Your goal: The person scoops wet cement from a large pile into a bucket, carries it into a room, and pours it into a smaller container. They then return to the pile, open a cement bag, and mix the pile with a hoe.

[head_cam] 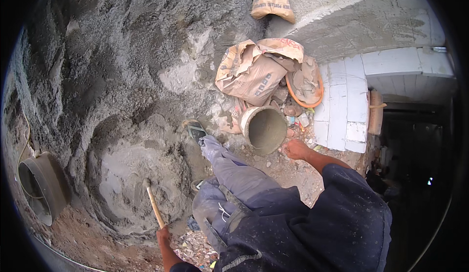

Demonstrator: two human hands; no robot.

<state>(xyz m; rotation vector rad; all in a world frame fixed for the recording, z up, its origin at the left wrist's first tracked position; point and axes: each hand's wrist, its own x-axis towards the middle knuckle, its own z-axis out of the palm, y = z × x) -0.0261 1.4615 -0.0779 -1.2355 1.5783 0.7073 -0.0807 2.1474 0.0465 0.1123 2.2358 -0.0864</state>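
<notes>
My left hand [163,232] is closed around the wooden handle of a long-handled tool [157,208], probably a hoe. Its head rests in a wide hollow of wet grey mortar [124,169] and is partly covered. My right hand [296,149] has its fingers curled at the lower right rim of a mortar-coated bucket [246,120]; whether it grips the rim or a handle cannot be told. The bucket's mouth faces me, and its inside is coated grey. One sandaled foot [196,129] stands at the edge of the mortar, between the hollow and the bucket.
Torn paper cement bags [256,76] and an orange-rimmed container [306,85] lie beyond the bucket. Another cement bag [273,2] is farther back. A large sand-like grey heap [121,52] rises ahead. White blocks [337,114] stand at right; an open drum-like container [55,187] lies at far left.
</notes>
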